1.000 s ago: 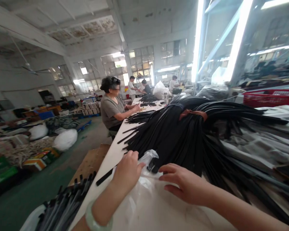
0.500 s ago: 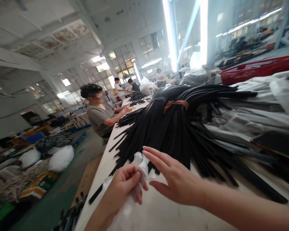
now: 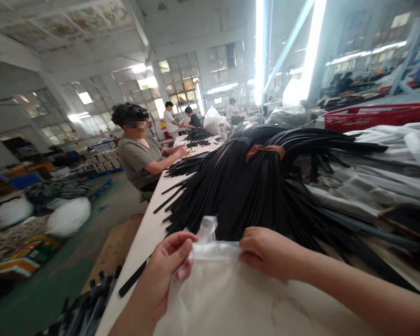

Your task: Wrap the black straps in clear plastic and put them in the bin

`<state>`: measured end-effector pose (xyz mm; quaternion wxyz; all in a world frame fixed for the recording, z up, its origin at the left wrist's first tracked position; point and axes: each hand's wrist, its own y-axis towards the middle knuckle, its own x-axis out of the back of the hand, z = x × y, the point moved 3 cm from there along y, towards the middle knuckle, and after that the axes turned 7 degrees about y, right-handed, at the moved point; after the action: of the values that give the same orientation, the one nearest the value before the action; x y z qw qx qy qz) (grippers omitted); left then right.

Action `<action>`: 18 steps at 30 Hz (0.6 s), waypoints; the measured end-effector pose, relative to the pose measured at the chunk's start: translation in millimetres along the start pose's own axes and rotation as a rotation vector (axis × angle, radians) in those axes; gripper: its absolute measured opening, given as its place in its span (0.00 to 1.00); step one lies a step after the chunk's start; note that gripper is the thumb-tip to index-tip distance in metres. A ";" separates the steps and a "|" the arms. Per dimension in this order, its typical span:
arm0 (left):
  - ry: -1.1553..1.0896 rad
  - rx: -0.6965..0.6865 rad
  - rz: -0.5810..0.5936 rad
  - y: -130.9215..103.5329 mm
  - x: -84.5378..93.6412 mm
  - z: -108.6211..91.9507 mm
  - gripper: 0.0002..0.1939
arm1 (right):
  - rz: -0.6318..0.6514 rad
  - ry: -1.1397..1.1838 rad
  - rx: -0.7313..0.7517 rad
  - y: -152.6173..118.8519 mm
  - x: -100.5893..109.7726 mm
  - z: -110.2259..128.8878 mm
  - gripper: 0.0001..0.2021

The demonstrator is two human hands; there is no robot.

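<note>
A thin, whitish see-through plastic bag (image 3: 217,254) is stretched between my two hands over the near part of the pale table (image 3: 145,224). My left hand (image 3: 171,259) pinches its left top edge between thumb and fingers. At the right end of that edge, my right hand (image 3: 266,252) is closed on the plastic, fingers curled. A crumpled flap of the bag stands up near my left fingertips. Just beyond my hands lies a large heap of long black strips (image 3: 227,191), part of it tied with a reddish-brown band (image 3: 266,150).
A person in a grey-brown shirt (image 3: 136,156) works at the table's left side. White plastic sheets (image 3: 364,179) and a red crate (image 3: 378,115) are at the right. Dark strips (image 3: 87,298) stand below the table's left edge, near flattened cardboard (image 3: 117,245). More people work farther back.
My right hand has gone from open, fingers stretched, to closed on the bag's edge. The bag, earlier bunched at my left hand, is now spread between both hands. The view has shifted slightly left.
</note>
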<state>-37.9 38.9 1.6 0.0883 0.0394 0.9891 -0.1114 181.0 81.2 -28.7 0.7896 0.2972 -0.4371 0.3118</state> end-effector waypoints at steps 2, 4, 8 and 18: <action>-0.164 -0.064 -0.019 0.4 6.6 -8.2 0.11 | 0.002 0.007 -0.050 -0.4 1.6 2.1 0.12; -0.221 -0.168 0.000 -0.9 7.6 -14.9 0.22 | -0.004 0.059 -0.118 -1.8 2.7 5.1 0.12; -0.188 -0.327 -0.086 0.2 10.2 -19.1 0.30 | 0.123 0.517 -0.257 -9.5 1.0 13.7 0.17; -0.316 -0.340 -0.621 22.9 60.2 -16.5 0.12 | 0.242 0.243 -0.259 -21.4 -9.8 34.0 0.08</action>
<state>-97.5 68.5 1.5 0.2070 -0.2950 0.9324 0.0278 175.8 40.2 -26.5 0.8249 0.0987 -0.4077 0.3790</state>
